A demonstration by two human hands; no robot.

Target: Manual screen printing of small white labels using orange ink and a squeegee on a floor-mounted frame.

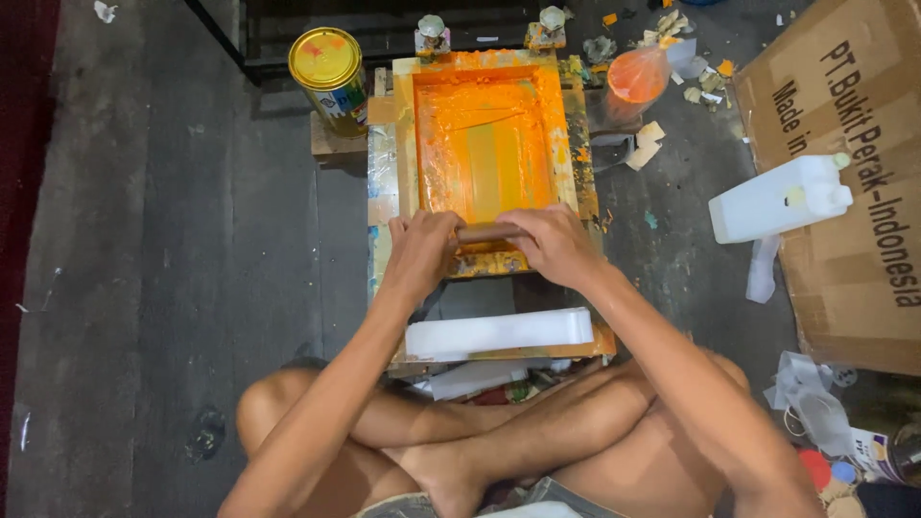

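**Listener:** Where are my hands, and what are they on?

**Describer:** You sit cross-legged on a dark floor, looking straight down. Both hands are closed around one wooden squeegee handle (489,231). Your left hand (422,247) wraps its left end, and your right hand (554,242) wraps its right end, fingers curled over the top.

**Listener:** Which way does the handle run?

**Describer:** Its long axis runs left to right, square across your body. Only a short stretch of bare wood shows between your hands. The blade beneath is hidden.

**Listener:** And where does it sit on the frame?

**Describer:** At the near edge of a screen-printing frame (404,134), the edge closest to your knees. The mesh, flooded with orange ink (484,144), stretches away from your grip, toward the top of the view. The frame's long side points away from you, so the handle lies crosswise to it. Neither hand is nearer; they share the handle evenly.

**Listener:** What lies around it?

**Describer:** A white stack of sheets (499,333) lies between the frame and your legs. A yellow-lidded tin (329,65) stands at the far left corner, a bag of orange ink (637,75) at the far right, and a white plastic jug (779,198) lies to your right, beside a cardboard box (854,173).
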